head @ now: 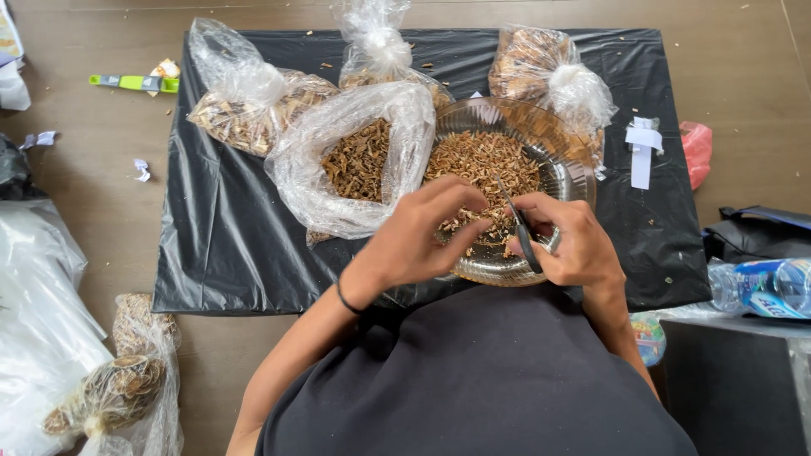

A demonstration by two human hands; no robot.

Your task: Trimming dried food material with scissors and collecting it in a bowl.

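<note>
The right hand is gripping scissors over the glass bowl, so cuttings are dropping inside; the left hand is pinching a dried brown piece near the blades.

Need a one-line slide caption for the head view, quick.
Right hand works scissors over a glass bowl of brown dried bits while the left hand pinches a piece beside an open plastic bag.

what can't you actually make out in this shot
Head view:
- What the left hand pinches: hidden by its own fingertips.
- Scissors handles: buried in the right hand.
- Near rim of the glass bowl: covered by both hands.
- Kind of dried brown pieces: too small to tell.
- Water bottle: cut off by the right edge.
</note>
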